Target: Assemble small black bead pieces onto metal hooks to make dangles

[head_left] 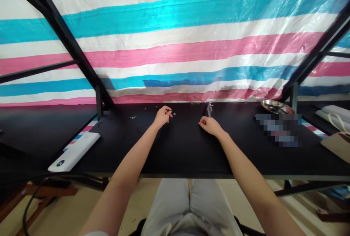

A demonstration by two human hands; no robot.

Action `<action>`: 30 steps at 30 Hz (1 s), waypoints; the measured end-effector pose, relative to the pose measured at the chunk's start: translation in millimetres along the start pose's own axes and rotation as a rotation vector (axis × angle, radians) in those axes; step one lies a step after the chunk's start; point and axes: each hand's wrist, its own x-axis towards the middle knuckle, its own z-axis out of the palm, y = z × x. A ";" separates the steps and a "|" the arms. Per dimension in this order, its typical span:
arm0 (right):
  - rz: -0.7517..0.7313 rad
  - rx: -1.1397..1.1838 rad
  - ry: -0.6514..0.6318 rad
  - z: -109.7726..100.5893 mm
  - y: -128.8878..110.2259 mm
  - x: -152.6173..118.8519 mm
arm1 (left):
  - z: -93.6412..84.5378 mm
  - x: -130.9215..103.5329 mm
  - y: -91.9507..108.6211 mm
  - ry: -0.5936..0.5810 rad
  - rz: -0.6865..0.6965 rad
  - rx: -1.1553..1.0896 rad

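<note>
My left hand [163,116] is over the far part of the black table, its fingers curled together in a pinch. Whatever lies between those fingertips is too small to make out. Just right of them sits a small pale piece [174,114]. My right hand [210,125] rests on the tabletop with bent, closed fingers, and their contents, if any, are hidden. Directly beyond it lies a little cluster of greyish, partly clear pieces [209,109]. A short row of tiny light-coloured bits [195,103] runs along the table's back edge, between the two hands.
A round metal dish [277,107] stands at the back right, with a blurred-out flat item [279,129] before it. On the left lies a white power bank [75,152]. White thread-like scraps [133,117] lie left of my left hand. Black frame bars [68,42] rise at both sides.
</note>
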 end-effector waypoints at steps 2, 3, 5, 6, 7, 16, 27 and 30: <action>-0.048 0.046 0.042 0.6 -3.6 -1.0 | 13.5 -10.4 6.6 -0.044 0.008 -0.281; -0.083 0.085 0.076 1.2 -6.5 -1.6 | 19.9 -15.8 9.7 -0.058 0.030 -0.380; -0.156 0.198 0.169 3.2 -14.5 -3.1 | 30.5 -26.2 14.7 -0.069 0.071 -0.507; -0.181 0.267 0.219 4.7 -19.2 -3.8 | 34.6 -30.8 16.5 -0.076 0.080 -0.547; -0.193 0.343 0.261 6.7 -24.1 -4.4 | 37.7 -35.0 17.8 -0.088 0.083 -0.579; -0.121 0.899 0.177 24.5 -45.4 -4.5 | 47.4 -54.2 21.5 -0.254 0.133 -0.614; -0.085 1.098 0.119 23.6 -47.4 -4.9 | 48.4 -60.0 23.9 -0.197 0.169 -0.526; -0.066 1.125 0.130 21.5 -48.8 -5.5 | 47.8 -60.1 25.1 -0.170 0.154 -0.505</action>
